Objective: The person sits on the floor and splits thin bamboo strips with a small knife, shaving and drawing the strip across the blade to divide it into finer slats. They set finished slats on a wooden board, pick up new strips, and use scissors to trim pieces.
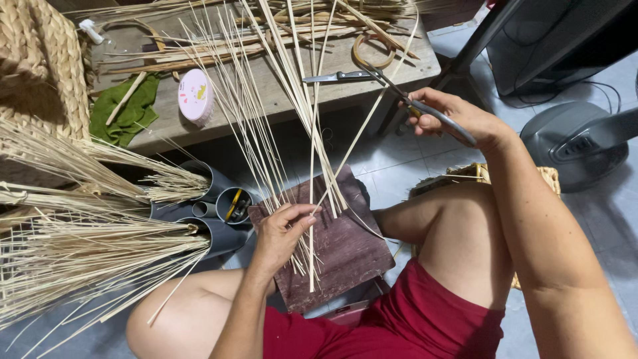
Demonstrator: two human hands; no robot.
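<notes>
From the left I see bundles of pale straw (80, 259) fanning out beside grey tubes (216, 199), with a woven basket (36, 60) above them. On the low wooden table (279, 93) lie a green cloth (129, 110), a round pink tape measure (195, 95) and more loose strips. My left hand (282, 233) pinches a sheaf of thin reed strips (299, 126) against a dark wooden board (345, 242) resting between my knees; the strips fan upward over the table. My right hand (455, 116) is closed around the handles of scissors (392, 86), whose blades are parted around a single strip. A grey fan (578, 139) stands on the floor at far right.
</notes>
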